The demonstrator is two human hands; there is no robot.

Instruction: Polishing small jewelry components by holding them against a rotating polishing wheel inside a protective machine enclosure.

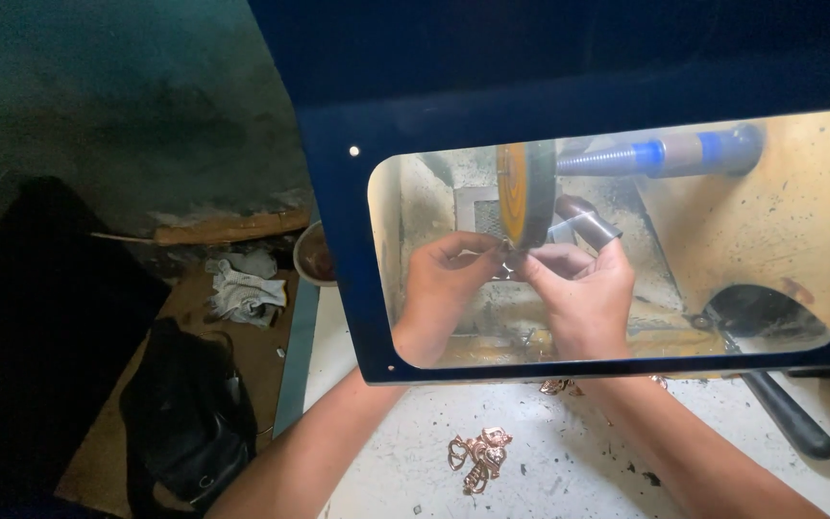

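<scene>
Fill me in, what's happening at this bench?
A person works behind a clear shield set in a dark blue frame. The left hand and right hand pinch a small piece, too small to identify, up against the edge of an orange buffing wheel on a threaded spindle. A finger guard covers one right-hand finger. On the white bench below lies a cluster of copper-coloured metal pieces. A black bag sits on the floor at left.

Buffing wheel (524, 195) stands behind the shield (338, 240); metal pieces (477, 459) lie before it (on the bench (549, 471)).
</scene>
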